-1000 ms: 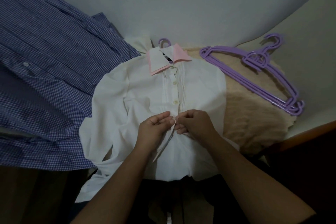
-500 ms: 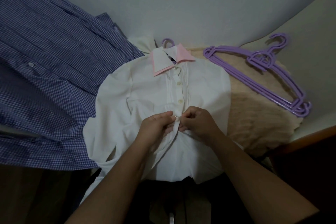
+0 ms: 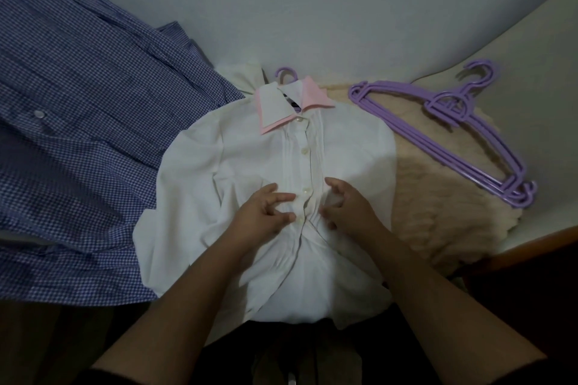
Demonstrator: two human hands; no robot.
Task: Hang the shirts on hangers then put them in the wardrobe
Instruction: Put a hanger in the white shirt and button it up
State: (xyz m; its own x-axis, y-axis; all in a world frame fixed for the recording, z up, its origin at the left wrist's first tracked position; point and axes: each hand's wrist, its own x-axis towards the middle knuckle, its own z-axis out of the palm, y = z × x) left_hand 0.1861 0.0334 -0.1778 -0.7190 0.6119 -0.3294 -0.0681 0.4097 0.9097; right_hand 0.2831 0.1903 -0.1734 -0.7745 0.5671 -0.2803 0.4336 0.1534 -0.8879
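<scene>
Resting on the front of a white button-up shirt with a pink collar (image 3: 250, 166), the two hands sit on either side of its button placket. The left hand (image 3: 262, 212) lies at about 9 o'clock from the lowest fastened button, fingers loosely spread and touching the cloth, holding nothing. The right hand (image 3: 347, 206) lies at 3 o'clock from that button, fingers bent and relaxed with their tips on the fabric; it grips nothing either. The placket between them is closed, and a row of pale buttons runs up it toward 12 o'clock to the collar.

The white shirt lies flat, face up, in the middle of the view, its hem at 6 o'clock near the person's body. A purple plastic hanger hook (image 3: 285, 73) pokes out above the collar at 12 o'clock, so a hanger sits inside the shirt.

At 2 o'clock from the hands, a stack of purple plastic hangers (image 3: 438, 131) lies on a cream fuzzy blanket (image 3: 438, 206), just beside the white shirt's shoulder. At 9 to 10 o'clock, a blue-and-white checked shirt (image 3: 78, 134) is spread wide, its edge touching the white shirt's sleeve. A pale wall (image 3: 312, 9) rises behind everything at 12 o'clock.
</scene>
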